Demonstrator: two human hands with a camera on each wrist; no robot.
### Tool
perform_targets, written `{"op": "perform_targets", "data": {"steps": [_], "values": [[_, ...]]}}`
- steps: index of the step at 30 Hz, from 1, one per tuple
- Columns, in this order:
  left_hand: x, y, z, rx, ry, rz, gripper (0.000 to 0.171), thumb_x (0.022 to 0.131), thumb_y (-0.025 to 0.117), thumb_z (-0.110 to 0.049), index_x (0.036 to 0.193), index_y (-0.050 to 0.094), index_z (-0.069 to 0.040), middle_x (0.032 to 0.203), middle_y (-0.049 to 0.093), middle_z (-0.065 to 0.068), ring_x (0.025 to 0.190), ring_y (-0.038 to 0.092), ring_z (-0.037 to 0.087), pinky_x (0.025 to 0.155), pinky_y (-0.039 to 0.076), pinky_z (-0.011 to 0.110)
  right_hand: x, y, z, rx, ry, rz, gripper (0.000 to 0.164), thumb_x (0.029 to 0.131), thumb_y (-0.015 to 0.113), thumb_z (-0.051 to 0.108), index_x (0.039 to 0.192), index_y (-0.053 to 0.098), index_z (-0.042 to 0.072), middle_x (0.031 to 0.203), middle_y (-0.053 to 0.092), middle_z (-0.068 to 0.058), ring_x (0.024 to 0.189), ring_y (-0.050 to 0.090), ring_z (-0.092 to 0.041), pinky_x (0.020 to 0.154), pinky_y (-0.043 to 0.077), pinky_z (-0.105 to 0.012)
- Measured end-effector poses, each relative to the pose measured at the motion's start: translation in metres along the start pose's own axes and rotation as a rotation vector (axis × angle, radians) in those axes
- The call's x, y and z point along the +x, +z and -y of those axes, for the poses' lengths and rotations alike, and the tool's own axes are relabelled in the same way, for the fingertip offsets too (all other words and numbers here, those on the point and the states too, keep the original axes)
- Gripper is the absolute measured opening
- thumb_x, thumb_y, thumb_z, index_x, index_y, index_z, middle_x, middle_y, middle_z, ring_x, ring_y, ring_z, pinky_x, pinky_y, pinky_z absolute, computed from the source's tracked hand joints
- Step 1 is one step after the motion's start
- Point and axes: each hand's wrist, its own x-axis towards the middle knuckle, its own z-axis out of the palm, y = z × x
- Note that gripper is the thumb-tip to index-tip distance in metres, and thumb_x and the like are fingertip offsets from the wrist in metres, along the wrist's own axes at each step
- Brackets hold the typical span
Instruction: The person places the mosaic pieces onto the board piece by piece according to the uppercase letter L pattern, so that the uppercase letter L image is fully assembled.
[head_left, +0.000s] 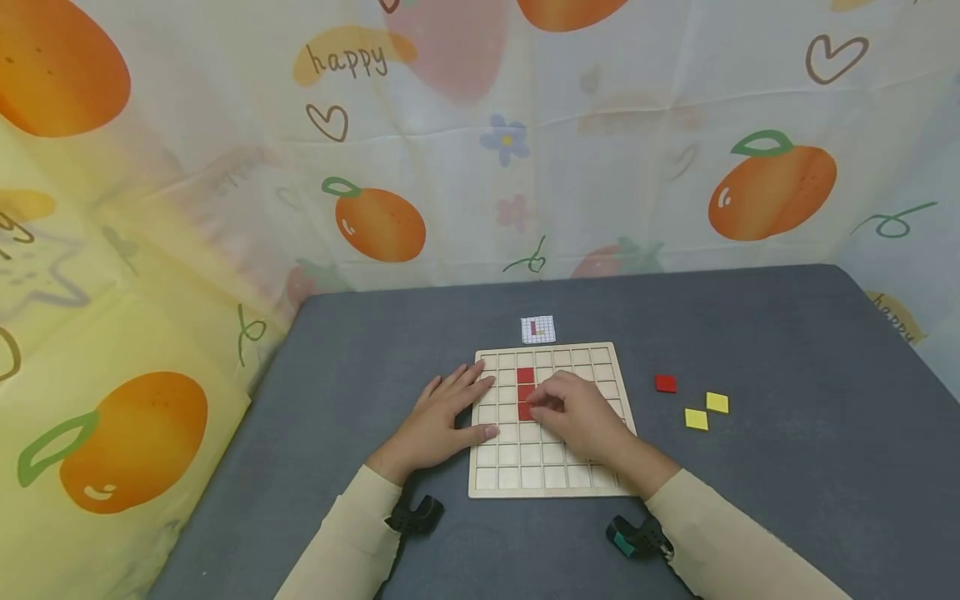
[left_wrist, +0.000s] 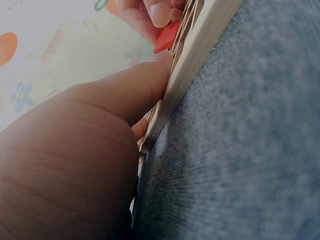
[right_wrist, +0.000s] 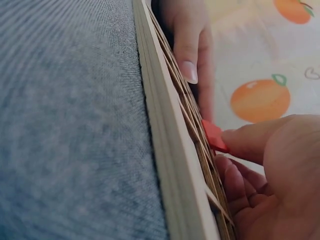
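A square wooden grid board (head_left: 507, 477) lies on the table. Two red tiles (head_left: 525, 376) sit one below the other in a column of its cells. Just beneath them, my right hand (head_left: 585, 421) pinches another red tile (head_left: 523, 412) between thumb and fingers. Both wrist views show this held tile (right_wrist: 214, 135) tilted, with one edge down at the grid. My left hand (head_left: 435, 427) rests on the board's left edge, fingers spread and thumb extended over the cells. The right hand hides some of the cells under it.
Right of the board lie one loose red tile (head_left: 665, 383) and two yellow tiles (head_left: 696, 419). A small pattern card (head_left: 537, 329) with a printed grid lies behind the board. The grey table (head_left: 787, 500) meets a fruit-print curtain (head_left: 600, 183) at the back.
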Motion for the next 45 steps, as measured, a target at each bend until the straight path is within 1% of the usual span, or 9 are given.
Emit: {"op": "perform_targets", "data": {"steps": [9, 13, 17, 22, 25, 30, 33, 41, 45], "values": [[0.001, 0.0, 0.001, 0.0, -0.003, 0.011, 0.085, 0.103, 0.07, -0.061, 0.171, 0.039, -0.02, 0.18, 0.017, -0.004, 0.166, 0.009, 0.023, 0.128, 0.001, 0.058, -0.002, 0.001, 0.003, -0.01, -0.014, 0.051, 0.008, 0.099, 0.08, 0.009, 0.1, 0.085, 0.015, 0.101, 0.06, 0.006, 0.087, 0.057, -0.014, 0.079, 0.051, -0.038], [0.001, 0.0, 0.001, 0.001, -0.002, 0.011, 0.085, 0.103, 0.07, -0.06, 0.171, 0.04, -0.02, 0.18, 0.018, -0.004, 0.166, 0.01, 0.023, 0.128, 0.001, 0.059, -0.002, 0.001, 0.003, -0.015, -0.027, 0.056, 0.008, 0.1, 0.079, 0.01, 0.105, 0.083, 0.015, 0.1, 0.061, 0.006, 0.087, 0.057, -0.013, 0.078, 0.052, -0.038], [0.001, 0.0, 0.002, 0.002, -0.007, 0.013, 0.085, 0.102, 0.07, -0.059, 0.171, 0.04, -0.02, 0.18, 0.018, -0.003, 0.166, 0.01, 0.024, 0.129, 0.001, 0.059, -0.002, 0.0, 0.004, 0.011, -0.036, 0.065, 0.016, 0.102, 0.078, 0.013, 0.118, 0.08, 0.011, 0.106, 0.067, 0.003, 0.091, 0.061, -0.013, 0.083, 0.055, -0.039], [0.001, 0.001, 0.002, -0.003, -0.001, 0.001, 0.084, 0.102, 0.071, -0.059, 0.171, 0.041, -0.02, 0.18, 0.018, -0.003, 0.166, 0.01, 0.024, 0.128, 0.001, 0.059, -0.001, -0.005, 0.007, 0.12, -0.001, 0.077, 0.029, 0.107, 0.074, 0.025, 0.132, 0.074, 0.01, 0.117, 0.07, 0.003, 0.101, 0.065, -0.015, 0.092, 0.055, -0.044], [0.002, 0.001, 0.003, -0.004, 0.0, 0.0, 0.085, 0.102, 0.071, -0.06, 0.171, 0.041, -0.02, 0.18, 0.018, -0.004, 0.166, 0.01, 0.024, 0.128, 0.001, 0.059, -0.002, -0.01, 0.008, 0.201, 0.018, 0.085, 0.036, 0.11, 0.071, 0.034, 0.137, 0.071, 0.009, 0.118, 0.072, 0.002, 0.103, 0.067, -0.019, 0.092, 0.056, -0.046], [0.002, 0.001, 0.002, -0.008, 0.0, 0.004, 0.086, 0.102, 0.071, -0.061, 0.171, 0.04, -0.021, 0.18, 0.018, -0.004, 0.166, 0.01, 0.023, 0.129, 0.001, 0.059, -0.004, -0.021, 0.008, 0.376, 0.043, 0.121, 0.046, 0.114, 0.062, 0.037, 0.147, 0.063, 0.006, 0.13, 0.07, -0.014, 0.111, 0.071, -0.03, 0.089, 0.058, -0.05], [0.002, 0.0, 0.002, -0.015, 0.001, 0.005, 0.086, 0.102, 0.071, -0.06, 0.171, 0.04, -0.02, 0.18, 0.018, -0.004, 0.166, 0.009, 0.023, 0.128, 0.001, 0.058, -0.006, -0.028, 0.006, 0.452, 0.049, 0.129, 0.048, 0.117, 0.055, 0.036, 0.151, 0.057, 0.002, 0.134, 0.066, -0.021, 0.115, 0.07, -0.036, 0.093, 0.057, -0.052], [0.002, 0.0, 0.004, -0.016, 0.003, 0.006, 0.086, 0.102, 0.07, -0.06, 0.172, 0.038, -0.02, 0.18, 0.017, -0.005, 0.166, 0.009, 0.021, 0.129, 0.0, 0.058, -0.016, -0.051, -0.003, 0.498, 0.066, 0.094, 0.048, 0.12, 0.045, 0.03, 0.15, 0.055, -0.005, 0.127, 0.067, -0.018, 0.115, 0.068, -0.043, 0.1, 0.055, -0.049], [0.001, 0.0, 0.004, -0.019, 0.006, 0.007, 0.086, 0.103, 0.07, -0.059, 0.172, 0.038, -0.02, 0.18, 0.017, -0.004, 0.166, 0.009, 0.022, 0.129, 0.0, 0.058, -0.025, -0.065, -0.012, 0.518, 0.099, 0.086, 0.05, 0.12, 0.043, 0.031, 0.152, 0.053, -0.007, 0.129, 0.066, -0.021, 0.116, 0.067, -0.044, 0.098, 0.057, -0.041]]}}
